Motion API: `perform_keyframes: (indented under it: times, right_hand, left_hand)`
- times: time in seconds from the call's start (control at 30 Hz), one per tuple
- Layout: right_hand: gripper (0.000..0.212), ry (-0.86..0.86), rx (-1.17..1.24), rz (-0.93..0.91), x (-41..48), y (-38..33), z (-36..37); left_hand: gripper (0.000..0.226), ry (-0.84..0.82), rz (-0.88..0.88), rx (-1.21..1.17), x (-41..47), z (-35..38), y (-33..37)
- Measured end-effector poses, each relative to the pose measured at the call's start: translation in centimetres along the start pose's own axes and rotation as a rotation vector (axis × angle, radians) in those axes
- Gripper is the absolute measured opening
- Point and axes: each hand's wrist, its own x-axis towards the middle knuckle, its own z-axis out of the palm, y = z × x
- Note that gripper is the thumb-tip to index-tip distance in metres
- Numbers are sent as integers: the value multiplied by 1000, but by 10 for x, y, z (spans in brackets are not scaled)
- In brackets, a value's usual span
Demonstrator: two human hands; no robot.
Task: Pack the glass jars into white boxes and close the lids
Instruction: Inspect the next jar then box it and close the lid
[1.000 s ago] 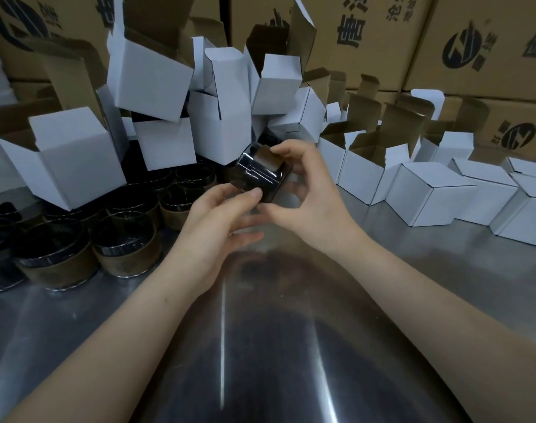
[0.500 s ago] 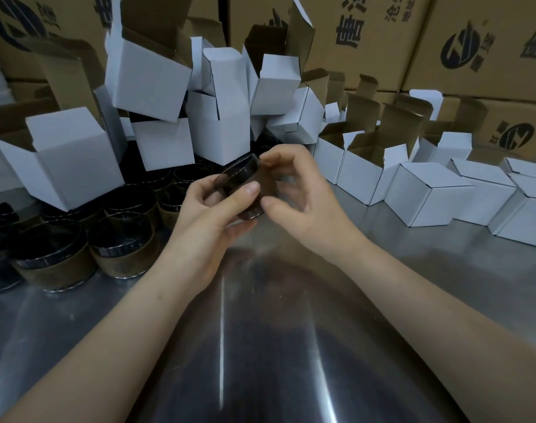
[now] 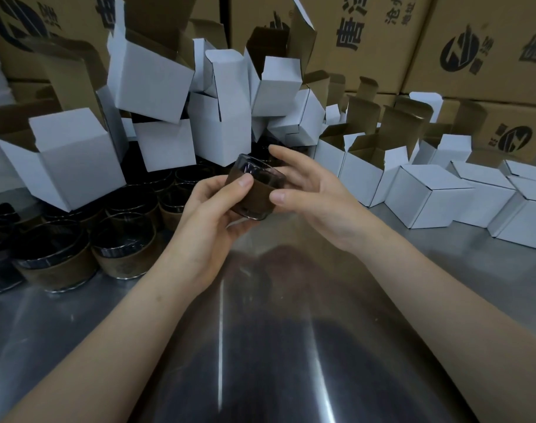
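A small glass jar (image 3: 254, 190) with a brown band is held above the metal table at the centre. My left hand (image 3: 211, 215) grips it from the left, thumb on the band. My right hand (image 3: 315, 193) holds its right side, thumb on the band and fingers stretched behind the jar. More banded glass jars (image 3: 124, 248) stand on the table at the left. Open white boxes (image 3: 364, 175) stand in a row just right of my hands, and closed white boxes (image 3: 428, 196) sit further right.
A heap of open white boxes (image 3: 74, 160) is piled behind the jars at the left and back. Large brown cartons (image 3: 443, 44) wall off the rear. The shiny metal table (image 3: 260, 346) stretches toward me.
The jar has turned in my hands from lying tilted with its mouth sideways to nearly upright. My right fingers have straightened out behind it.
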Motion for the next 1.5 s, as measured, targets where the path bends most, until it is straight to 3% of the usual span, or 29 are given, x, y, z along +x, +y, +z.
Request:
perform_keyframes:
  times: [0.07, 0.37, 0.47, 0.6, 0.73, 0.9, 1.23, 1.37, 1.5]
  right_hand:
    - [76, -8, -18, 18, 0, 0, 1]
    - [34, 13, -162, -46, -1, -2, 2]
    - [42, 198, -272, -76, 4, 0, -3]
    - [29, 494, -513, -51, 13, 9, -29]
    - [54, 620, -824, 110, 15, 22, -61]
    - [58, 580, -1003, 221, 13, 25, -70]
    - [52, 563, -1131, 222, 9, 7, -49]
    - [49, 505, -1149, 158, 7, -3, -37]
    - [43, 325, -1069, 45, 5, -13, -25]
  left_hand:
    - [43, -8, -7, 2, -1, 1, 1]
    - [61, -32, -14, 99, -3, 4, 0]
    - [63, -7, -30, 127, -3, 4, -1]
    - [53, 76, -67, 133, 0, 3, -2]
    - [45, 51, -89, 181, 0, 5, -3]
    - [29, 44, -98, 226, 1, 3, -4]
    - [25, 64, -73, 282, 0, 3, -2]
    - [20, 109, -25, 305, -1, 4, 0]
    - [15, 137, 61, 334, -2, 2, 0]
